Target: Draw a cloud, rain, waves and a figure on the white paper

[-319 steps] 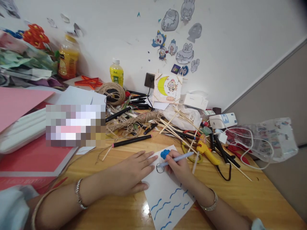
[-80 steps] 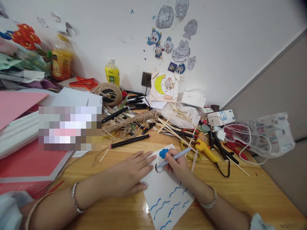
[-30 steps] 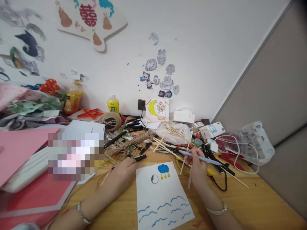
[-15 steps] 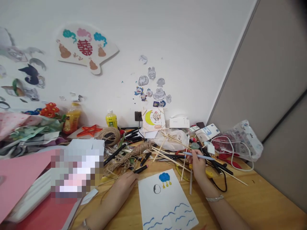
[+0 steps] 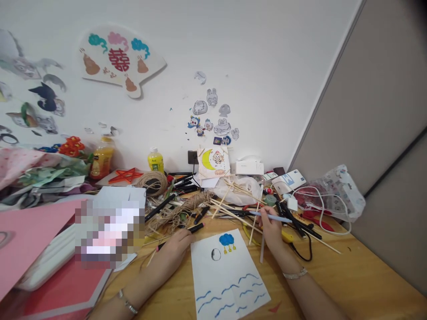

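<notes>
Head view shows a wooden table (image 5: 336, 273), white wall (image 5: 263, 35), right hand (image 5: 272, 227) pinching a pen (image 5: 282, 218) and left hand (image 5: 175, 250) with unclear grip.

Site: indoor craft corner; home or studio, cannot tell. Evidence: wooden surface (image 5: 167, 295) against white wall (image 5: 260, 49), fan (image 5: 118, 60) and cut-outs (image 5: 222, 127) on it; twine (image 5: 196, 201), sticks (image 5: 221, 202), glue gun (image 5: 286, 235), drawing (image 5: 230, 271) below, plus drink bottles (image 5: 155, 162), charger (image 5: 292, 204).

The wooden bench (image 5: 350, 275) looks smooth and lightly grained; at six o'clock lies matt paper (image 5: 223, 273), at three a shiny clear plastic bag (image 5: 348, 195), near nine rough twine (image 5: 151, 177).
</notes>
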Tool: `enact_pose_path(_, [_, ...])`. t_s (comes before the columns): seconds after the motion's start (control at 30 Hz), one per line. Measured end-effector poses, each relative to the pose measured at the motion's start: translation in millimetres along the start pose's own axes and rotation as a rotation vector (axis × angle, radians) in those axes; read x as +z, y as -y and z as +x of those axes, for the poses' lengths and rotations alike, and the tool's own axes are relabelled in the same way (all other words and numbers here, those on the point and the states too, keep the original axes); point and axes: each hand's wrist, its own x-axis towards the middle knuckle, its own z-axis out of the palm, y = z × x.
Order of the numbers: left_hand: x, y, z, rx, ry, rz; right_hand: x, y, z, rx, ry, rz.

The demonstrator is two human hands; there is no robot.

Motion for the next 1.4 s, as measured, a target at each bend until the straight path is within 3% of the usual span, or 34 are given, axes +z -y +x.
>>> enact_pose_path(0.17, [1.5, 1.1, 1.4, 0.044, 0.035, -0.023, -0.8, 0.0, -0.2, -0.009, -0.008, -0.034])
enact_pose_path(0.33, [3.5, -0.2, 0.4, 0.124, 0.079, -0.007, 1.1, 3.2, -4.1, -0.04, 0.091, -0.101])
enact_pose_path(0.47, [6.8, 4.5, -3.3, 0.256, 0.113, 0.073, 3.6, 9.1, -7.1, -0.163, 0.147, -0.241])
enact_pose_path(0.63, [8.2, 9.7, -6.7, 0.251, 0.155, 0.075, 2.7, 17.5, -9.2, -0.319, 0.256, -0.317])
enact_pose_path(0.77, [4.2, 7.9, -5.9, 0.256, 0.175, 0.122, 4.1, 26.6, -17.3, -0.317, 0.501, -0.337])
enact_pose_path(0.9, [-1.1, 2.6, -3.8, 0.27, 0.176, 0.114, 13.6, 33.6, -33.2, -0.522, 0.83, -0.438])
enact_pose_path(1.0, [-4.0, -1.9, -2.4, 0.273, 0.172, 0.11, 19.0, 37.4, -43.7, -0.617, 0.993, -0.517])
enact_pose_path(1.17, [-11.6, -11.7, -0.4, 0.312, 0.192, 0.005, 21.1, 43.4, -46.2, -0.541, 1.134, -0.627])
enact_pose_path(1.4, [-24.1, -34.6, 2.4, 0.366, 0.266, -0.07, 27.6, 47.8, -50.5, -0.518, 1.163, -0.594])
